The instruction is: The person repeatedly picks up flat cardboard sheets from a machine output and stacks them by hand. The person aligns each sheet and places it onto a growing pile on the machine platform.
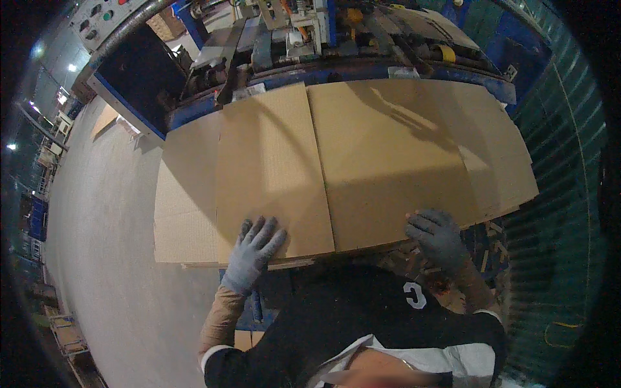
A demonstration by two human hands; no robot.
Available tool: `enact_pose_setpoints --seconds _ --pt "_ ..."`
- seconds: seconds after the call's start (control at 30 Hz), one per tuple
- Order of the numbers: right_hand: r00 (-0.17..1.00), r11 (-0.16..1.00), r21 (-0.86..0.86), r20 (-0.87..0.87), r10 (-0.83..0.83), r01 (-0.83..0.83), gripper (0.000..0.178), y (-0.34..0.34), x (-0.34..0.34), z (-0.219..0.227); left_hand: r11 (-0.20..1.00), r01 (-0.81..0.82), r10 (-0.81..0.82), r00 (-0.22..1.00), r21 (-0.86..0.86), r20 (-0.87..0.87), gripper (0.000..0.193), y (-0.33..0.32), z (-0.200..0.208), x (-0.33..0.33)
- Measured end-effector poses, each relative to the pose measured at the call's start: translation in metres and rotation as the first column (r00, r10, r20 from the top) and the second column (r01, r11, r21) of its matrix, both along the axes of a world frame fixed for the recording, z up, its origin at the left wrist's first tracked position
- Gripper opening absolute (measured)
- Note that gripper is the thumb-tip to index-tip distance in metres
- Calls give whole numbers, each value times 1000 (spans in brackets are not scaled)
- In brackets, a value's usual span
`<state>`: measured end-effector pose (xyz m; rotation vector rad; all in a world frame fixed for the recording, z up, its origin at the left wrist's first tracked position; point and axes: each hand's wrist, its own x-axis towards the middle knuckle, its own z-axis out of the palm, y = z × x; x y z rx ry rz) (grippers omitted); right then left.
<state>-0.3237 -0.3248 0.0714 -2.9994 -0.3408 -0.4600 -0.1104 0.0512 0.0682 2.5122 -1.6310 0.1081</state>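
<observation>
A wide sheet of brown corrugated cardboard [381,187] lies in front of me, creased into panels, with edges of more sheets showing beneath it. My left hand [251,255], in a grey glove, rests palm down on its near left part with the fingers spread. At the near right edge, my right hand [438,238], gloved the same way, lies over the cardboard with its fingers stretched out. Its thumb is hidden, and neither hand is closed on anything I can see.
A blue-framed machine [349,64] with rollers and belts stands along the cardboard's far edge. Its control panel [100,19] is at upper left. A green corrugated wall [550,226] borders the right side. Cardboard scraps [495,249] lie below the right edge; grey floor [103,220] stretches left.
</observation>
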Motion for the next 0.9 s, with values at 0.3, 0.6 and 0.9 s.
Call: enact_pose_setpoints --seconds 0.3,0.6,0.9 --pt "941 969 -46 -228 -248 244 71 -65 30 -11 998 58 -55 993 -21 108 49 -15 -4 43" --pt "943 952 40 -155 -294 304 85 -108 109 7 933 86 -17 980 -350 196 58 -47 -19 137" --pt "844 846 -20 83 -530 533 66 -153 228 -26 898 -332 436 759 -287 484 65 -134 -13 246"
